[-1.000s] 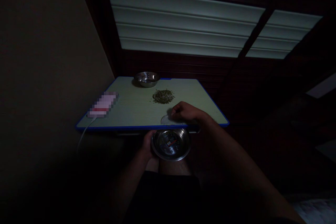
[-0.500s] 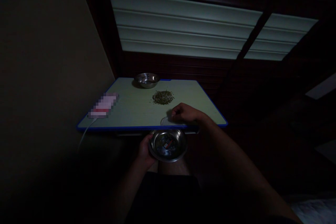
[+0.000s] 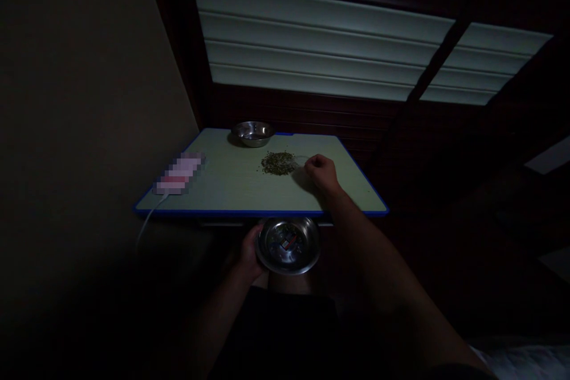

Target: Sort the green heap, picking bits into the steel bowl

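Observation:
My left hand [image 3: 252,255] grips the left rim of a shiny metal bowl [image 3: 288,264], held just below the table's front edge over my lap. Inside that bowl a dark patch with a small red and white label shows at the bottom. Above the table, my right hand [image 3: 323,172] is closed on a thin, clear, rounded piece [image 3: 301,160], whose exact kind I cannot make out. Its left side reaches the right edge of a loose pile of small greenish-brown grains [image 3: 278,163].
A second metal bowl [image 3: 253,135] stands at the back of the pale, blue-edged table [image 3: 222,184]. On the left lies a blurred pink phone-shaped object [image 3: 180,173] with a white cable [image 3: 149,219]. Behind rises a dark wooden panel with pale slats [image 3: 312,47]. The room is dim.
My right hand has moved forward from the table's front edge to the grains, carrying the clear piece. My left hand still holds the bowl in nearly the same place.

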Tool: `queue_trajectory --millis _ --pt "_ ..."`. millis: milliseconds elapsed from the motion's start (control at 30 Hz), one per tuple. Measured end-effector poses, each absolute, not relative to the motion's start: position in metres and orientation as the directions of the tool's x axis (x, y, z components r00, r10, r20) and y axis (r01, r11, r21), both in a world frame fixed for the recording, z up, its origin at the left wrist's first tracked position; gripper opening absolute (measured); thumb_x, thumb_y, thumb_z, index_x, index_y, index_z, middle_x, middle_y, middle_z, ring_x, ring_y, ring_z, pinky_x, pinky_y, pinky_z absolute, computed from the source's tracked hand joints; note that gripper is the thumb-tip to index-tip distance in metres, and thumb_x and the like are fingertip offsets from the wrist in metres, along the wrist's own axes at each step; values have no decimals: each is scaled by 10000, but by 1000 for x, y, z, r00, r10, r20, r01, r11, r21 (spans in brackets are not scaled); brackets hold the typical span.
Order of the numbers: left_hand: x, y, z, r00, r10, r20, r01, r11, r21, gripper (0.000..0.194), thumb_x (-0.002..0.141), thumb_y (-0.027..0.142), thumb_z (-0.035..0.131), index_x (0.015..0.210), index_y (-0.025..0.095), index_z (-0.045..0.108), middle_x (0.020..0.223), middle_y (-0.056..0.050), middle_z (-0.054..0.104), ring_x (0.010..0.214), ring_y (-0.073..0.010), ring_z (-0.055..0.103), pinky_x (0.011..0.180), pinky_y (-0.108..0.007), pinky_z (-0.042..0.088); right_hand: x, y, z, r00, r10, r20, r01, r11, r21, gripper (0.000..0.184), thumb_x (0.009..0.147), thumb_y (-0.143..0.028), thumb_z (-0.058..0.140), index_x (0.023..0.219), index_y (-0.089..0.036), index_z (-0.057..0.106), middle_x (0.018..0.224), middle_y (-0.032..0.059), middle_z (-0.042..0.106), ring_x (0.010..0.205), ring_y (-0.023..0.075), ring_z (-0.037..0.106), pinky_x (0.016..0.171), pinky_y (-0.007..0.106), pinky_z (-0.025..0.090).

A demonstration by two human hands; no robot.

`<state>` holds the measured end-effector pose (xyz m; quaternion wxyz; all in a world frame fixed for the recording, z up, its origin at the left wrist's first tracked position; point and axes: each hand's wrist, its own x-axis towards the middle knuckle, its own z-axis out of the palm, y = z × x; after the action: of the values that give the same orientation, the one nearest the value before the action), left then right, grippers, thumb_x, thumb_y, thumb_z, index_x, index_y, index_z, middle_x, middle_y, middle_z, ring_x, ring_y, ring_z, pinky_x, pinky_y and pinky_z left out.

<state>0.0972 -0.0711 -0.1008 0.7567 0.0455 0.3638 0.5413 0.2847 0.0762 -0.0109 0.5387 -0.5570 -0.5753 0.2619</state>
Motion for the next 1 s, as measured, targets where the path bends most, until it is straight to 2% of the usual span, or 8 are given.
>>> queue_trajectory --millis 167,433,1000 --pt "96 -71 -104 169 857 -486 -795 410 447 151 781 271 612 790 157 711 701 -58 742 682 -221 684 717 -350 532 286 73 -14 176 895 409 467 290 -836 98 636 -270 513 644 -188 566 624 -15 568 644 134 507 657 259 408" --pt "98 -70 -100 173 872 -458 -798 397 454 137 767 262 626 790 155 708 729 -50 744 685 -214 682 738 -347 529 287 73 -17 126 886 446 562 307 -768 107 687 -256 513 696 -190 597 683 -11 613 679 132 530 689 251 411" --pt "100 -71 -96 127 843 -522 -788 406 463 165 798 247 576 745 150 699 657 -51 721 646 -204 668 676 -325 523 287 73 -19 15 894 448 612 346 -712 156 708 -248 556 757 -174 684 736 13 678 710 145 580 709 267 426"
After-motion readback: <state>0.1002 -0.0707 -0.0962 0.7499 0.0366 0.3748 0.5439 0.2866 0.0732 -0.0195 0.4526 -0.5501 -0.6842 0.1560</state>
